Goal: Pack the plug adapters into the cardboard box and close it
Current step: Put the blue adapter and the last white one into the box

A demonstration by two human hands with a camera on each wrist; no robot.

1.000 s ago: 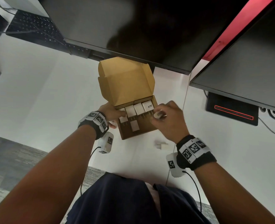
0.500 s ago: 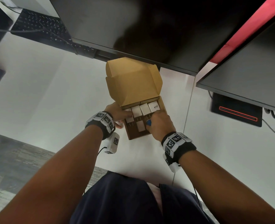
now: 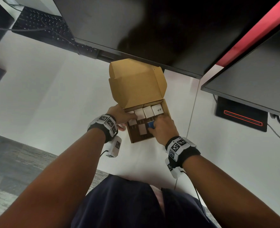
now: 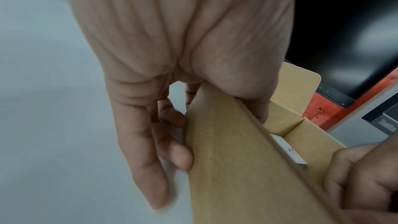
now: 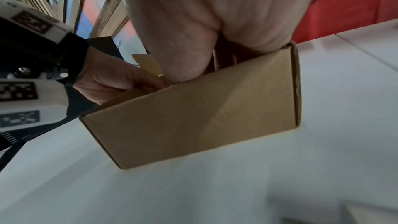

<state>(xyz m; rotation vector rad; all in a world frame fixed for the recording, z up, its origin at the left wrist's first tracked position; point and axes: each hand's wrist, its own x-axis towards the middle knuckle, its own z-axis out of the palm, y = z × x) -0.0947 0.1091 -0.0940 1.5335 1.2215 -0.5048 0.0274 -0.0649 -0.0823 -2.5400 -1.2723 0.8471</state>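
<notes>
The brown cardboard box (image 3: pixel 167 112) stands on the white table with its lid (image 3: pixel 136 83) raised at the back. Several white plug adapters (image 3: pixel 148 111) lie inside, three in a back row and one (image 3: pixel 142 129) nearer me. My right hand (image 3: pixel 162 129) is down inside the box's right half and pinches a blue adapter (image 3: pixel 150 125). My left hand (image 3: pixel 119 115) grips the box's left wall (image 4: pixel 237 159), thumb over the rim and fingers (image 4: pixel 172 156) outside. In the right wrist view the box's near wall (image 5: pixel 193 117) hides my right fingers.
A large dark monitor (image 3: pixel 136 27) overhangs the box lid, and a second one (image 3: pixel 254 76) stands to the right. A black keyboard (image 3: pixel 42 25) lies far left. A black device with a red line (image 3: pixel 241 116) sits at the right. The table edge and grey carpet (image 3: pixel 20 155) are near me.
My right hand has dropped from above the box's right rim down into the box with the adapter. My left hand keeps its hold on the left wall.
</notes>
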